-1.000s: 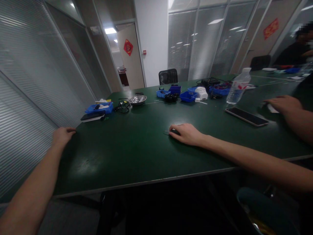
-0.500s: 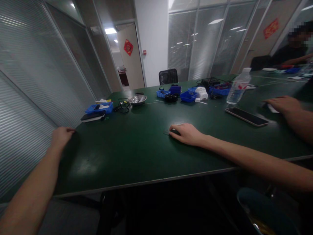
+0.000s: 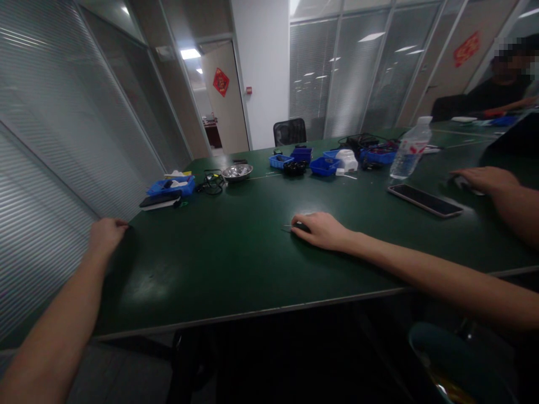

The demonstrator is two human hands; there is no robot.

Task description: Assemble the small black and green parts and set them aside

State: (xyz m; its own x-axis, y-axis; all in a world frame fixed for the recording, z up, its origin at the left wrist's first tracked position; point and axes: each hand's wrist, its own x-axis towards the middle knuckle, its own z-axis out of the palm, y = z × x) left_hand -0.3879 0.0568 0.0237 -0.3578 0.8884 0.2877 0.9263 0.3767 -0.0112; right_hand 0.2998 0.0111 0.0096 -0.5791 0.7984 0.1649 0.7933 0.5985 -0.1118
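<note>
My right hand (image 3: 322,230) rests on the green tabletop (image 3: 236,264), its fingers curled round a small black object (image 3: 301,226). Two thin metallic prongs stick out of that object to the left; its kind is unclear. At the table's left edge, my left hand (image 3: 105,235) is closed, fingertips pinched together. Something small and dark shows at those fingertips, too blurred to name. Both forearms reach in from the lower corners.
Another person's hand (image 3: 488,179) lies over a small pale object on the right. Nearby are a phone (image 3: 425,201) and water bottle (image 3: 410,151). Farther back are blue trays (image 3: 324,166), a metal bowl (image 3: 237,173), cables (image 3: 211,182) and a dark notebook (image 3: 160,200).
The other person's hand has shifted slightly left with the pale object under it. A dark shape has come in at the right edge. My hands look unchanged.
</note>
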